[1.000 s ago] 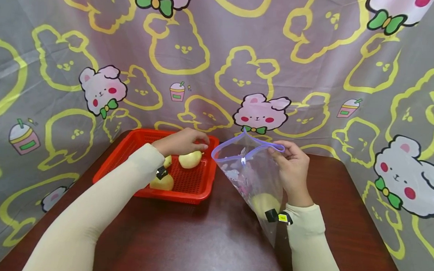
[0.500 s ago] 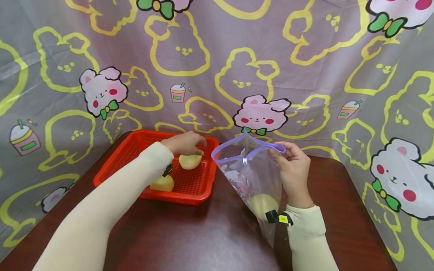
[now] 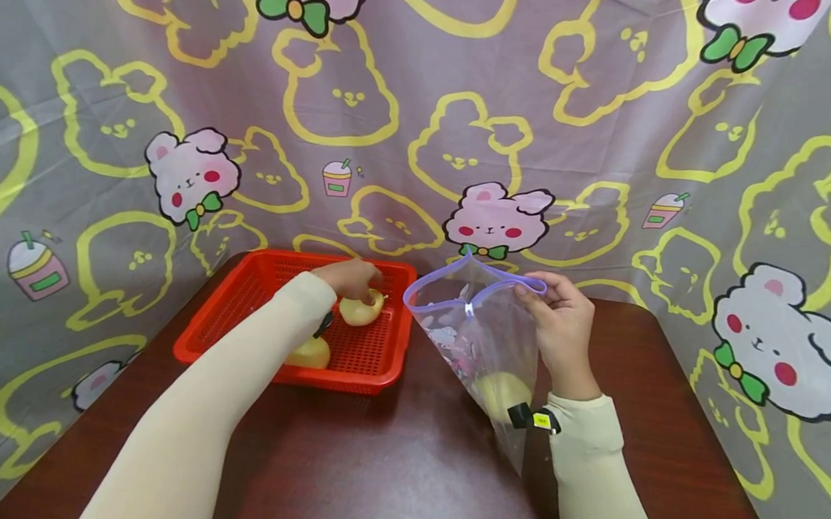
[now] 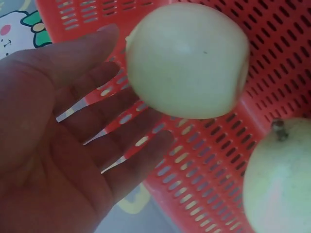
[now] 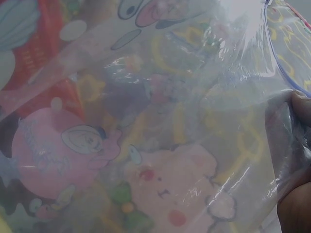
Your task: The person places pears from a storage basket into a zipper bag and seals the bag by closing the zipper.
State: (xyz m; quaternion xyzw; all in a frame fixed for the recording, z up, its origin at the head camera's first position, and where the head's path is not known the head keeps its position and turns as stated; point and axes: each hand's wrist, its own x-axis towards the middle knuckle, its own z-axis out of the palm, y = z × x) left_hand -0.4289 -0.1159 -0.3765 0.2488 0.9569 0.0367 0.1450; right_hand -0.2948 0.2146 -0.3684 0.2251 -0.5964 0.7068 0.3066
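Note:
My left hand (image 3: pixel 349 278) reaches into a red plastic basket (image 3: pixel 372 379) at a pale yellow pear (image 3: pixel 360 312). The left wrist view has its fingers (image 4: pixel 141 165) spread beside that pear (image 4: pixel 189 63), not curled round it. A second pear (image 3: pixel 310 353) lies nearer the basket's front, partly behind the left wrist. My right hand (image 3: pixel 566 322) pinches the purple rim of a clear zip bag (image 3: pixel 447 336), whose mouth gapes toward the basket. Low in the bag sits another pear (image 3: pixel 503 396). Printed bag film fills most of the right wrist view, with part of the right hand (image 5: pixel 296 204) at its edge.
Basket and bag are side by side on a dark reddish-brown table (image 3: pixel 348 460). A grey curtain (image 3: pixel 411 71) with cartoon prints hangs behind and at both sides. A white zip slider (image 3: pixel 469 309) sits on the bag's near rim.
My left hand has moved down to the pear near the basket's right side, its fingers now at the pear's far side. The right hand and bag have barely moved.

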